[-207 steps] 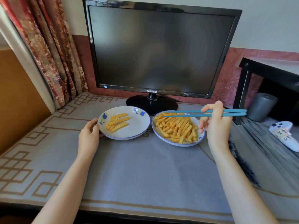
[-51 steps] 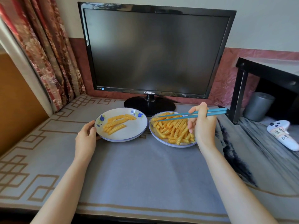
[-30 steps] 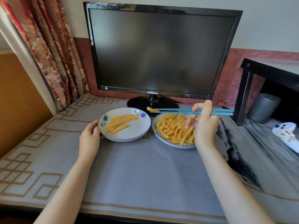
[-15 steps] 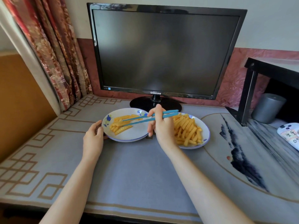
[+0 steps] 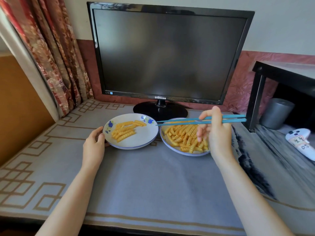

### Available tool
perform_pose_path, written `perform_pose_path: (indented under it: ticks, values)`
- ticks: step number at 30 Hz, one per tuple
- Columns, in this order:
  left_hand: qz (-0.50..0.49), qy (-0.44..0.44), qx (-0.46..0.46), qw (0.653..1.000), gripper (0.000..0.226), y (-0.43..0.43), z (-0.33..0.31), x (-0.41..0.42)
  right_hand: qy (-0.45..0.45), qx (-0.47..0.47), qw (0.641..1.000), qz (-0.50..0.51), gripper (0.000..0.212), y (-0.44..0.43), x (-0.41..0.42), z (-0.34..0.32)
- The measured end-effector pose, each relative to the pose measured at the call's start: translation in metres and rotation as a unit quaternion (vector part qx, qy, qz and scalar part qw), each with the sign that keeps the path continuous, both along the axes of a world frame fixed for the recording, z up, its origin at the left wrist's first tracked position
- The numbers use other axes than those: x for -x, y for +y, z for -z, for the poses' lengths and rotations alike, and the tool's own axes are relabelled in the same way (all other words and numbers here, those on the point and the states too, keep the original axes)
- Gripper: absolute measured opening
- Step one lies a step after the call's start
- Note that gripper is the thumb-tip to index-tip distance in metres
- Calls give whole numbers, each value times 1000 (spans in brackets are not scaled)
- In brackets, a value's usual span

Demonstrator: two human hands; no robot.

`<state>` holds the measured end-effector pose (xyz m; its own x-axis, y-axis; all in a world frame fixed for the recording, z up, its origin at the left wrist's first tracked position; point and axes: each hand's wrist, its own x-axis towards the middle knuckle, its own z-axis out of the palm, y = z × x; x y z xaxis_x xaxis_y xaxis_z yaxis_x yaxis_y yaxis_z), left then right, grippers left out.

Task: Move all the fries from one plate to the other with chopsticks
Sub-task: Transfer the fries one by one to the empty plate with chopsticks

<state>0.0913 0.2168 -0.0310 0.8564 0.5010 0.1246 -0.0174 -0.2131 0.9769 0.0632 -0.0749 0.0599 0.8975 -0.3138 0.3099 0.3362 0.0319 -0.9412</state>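
Note:
Two white plates sit side by side on the desk. The left plate (image 5: pixel 139 142), with blue flowers on its rim, carries several crinkle fries (image 5: pixel 125 131). My left hand (image 5: pixel 93 145) steadies its left rim. The right plate (image 5: pixel 182 152) is heaped with fries (image 5: pixel 185 136). My right hand (image 5: pixel 216 133) hovers over the right plate's right side, holding blue chopsticks (image 5: pixel 187 121) level. Their tips sit just above the gap between the plates and hold nothing.
A black monitor (image 5: pixel 167 53) stands directly behind the plates, its base (image 5: pixel 160 110) close to their far rims. A black shelf (image 5: pixel 283 74), a grey cylinder (image 5: pixel 276 113) and a white controller (image 5: pixel 301 141) are at the right. Curtains (image 5: pixel 56 53) hang at the left.
My right hand carried a fry over to the left plate, left it there, and has swung back right over the heaped plate with empty chopsticks. My left hand stays on the rim.

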Motion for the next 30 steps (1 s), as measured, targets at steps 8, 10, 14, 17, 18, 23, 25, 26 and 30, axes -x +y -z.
perform_pose_path:
  ticks: [8, 10, 14, 17, 18, 23, 25, 26, 30]
  values:
    - [1, 4, -10, 1000, 38, 0, -1, 1, -3, 40, 999, 31, 44, -34, 24, 5]
    - [2, 3, -7, 1000, 38, -1, -2, 2, -4, 58, 998, 34, 45, -36, 29, 1]
    - [2, 0, -2, 1000, 37, -2, -4, 3, -8, 66, 997, 45, 46, -42, 37, -6]
    - [0, -7, 4, 1000, 37, -4, -5, 4, -4, 70, 996, 63, 47, -49, 37, -6]
    - [-2, -7, 3, 1000, 37, -5, -5, 4, -2, 73, 995, 67, 47, -51, 38, -6]
    - [0, -15, 14, 1000, 38, -3, -3, 1, 1, 96, 994, 59, 47, -50, 36, 0]
    - [2, -13, 12, 1000, 38, -2, -2, 1, 1, 103, 993, 52, 47, -47, 35, 3]
    - [2, -14, 11, 1000, 37, -2, -2, 0, 1, 102, 993, 50, 47, -45, 34, 4]
    - [1, -15, 11, 1000, 38, -2, -1, 0, -11, 73, 995, 62, 46, -40, 35, 7]
